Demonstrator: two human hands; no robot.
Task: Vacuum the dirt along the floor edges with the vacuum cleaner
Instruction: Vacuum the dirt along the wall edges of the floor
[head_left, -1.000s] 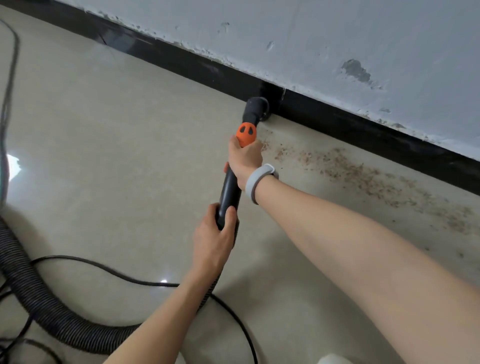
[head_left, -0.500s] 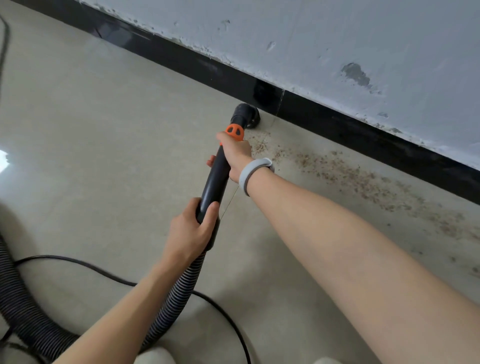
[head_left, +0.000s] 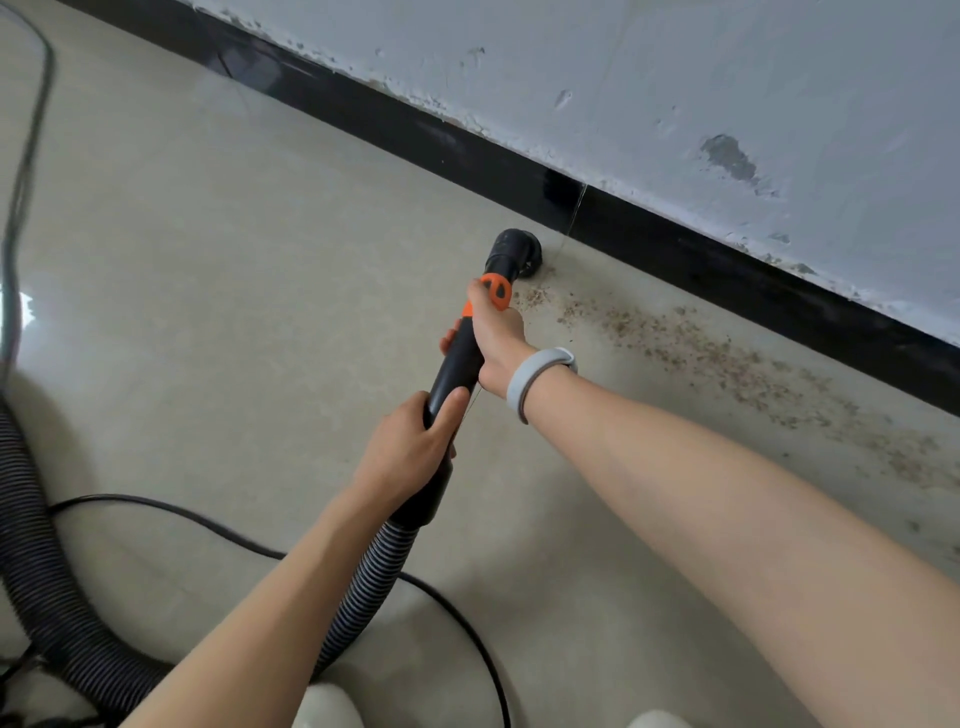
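Beige floor (head_left: 218, 291) beside a black skirting board (head_left: 467, 156): both hands, left hand (head_left: 410, 457) and right hand (head_left: 496, 338), grip the vacuum wand (head_left: 457, 358), nozzle (head_left: 511, 254) at the dirt (head_left: 727, 358). A hasty sweep may scatter grit; the power cord (head_left: 218, 525) could snag.

The nozzle (head_left: 511, 254) sits at centre frame, just below the baseboard (head_left: 519, 171), with the dirt (head_left: 727, 358) trailing toward the right edge. Below it the right hand (head_left: 496, 338) grips the wand (head_left: 457, 364) above the left hand (head_left: 410, 452) (lower on the same wand). The hose (head_left: 41, 582) curves along the lower left, the cable (head_left: 234, 540) crossing beside it.
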